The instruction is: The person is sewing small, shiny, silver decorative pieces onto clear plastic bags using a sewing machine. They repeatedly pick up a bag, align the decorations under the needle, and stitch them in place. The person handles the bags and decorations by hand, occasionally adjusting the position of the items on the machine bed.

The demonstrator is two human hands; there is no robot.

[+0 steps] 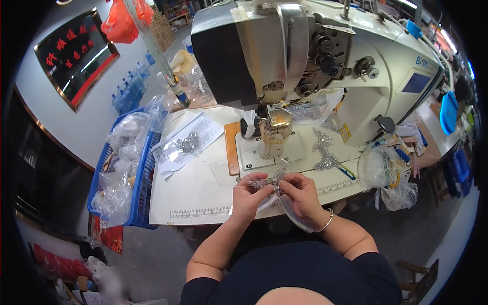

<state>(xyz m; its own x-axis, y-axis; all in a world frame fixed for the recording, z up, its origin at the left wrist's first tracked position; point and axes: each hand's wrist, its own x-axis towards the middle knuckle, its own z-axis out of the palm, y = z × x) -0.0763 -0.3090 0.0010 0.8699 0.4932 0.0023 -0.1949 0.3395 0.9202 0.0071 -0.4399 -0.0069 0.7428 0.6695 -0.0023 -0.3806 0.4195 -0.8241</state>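
Trim (pixel 275 180) in fingers (pixel 291 188), long axis roughly left-right, right tip toward machine (pixel 378 76).

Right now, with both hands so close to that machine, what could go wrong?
The left hand and right hand pinch the rhinestone trim just in front of the sewing machine, so fingers could stray under its head. The translucent strip hangs past the worktable edge near the bracelet and might snag there.
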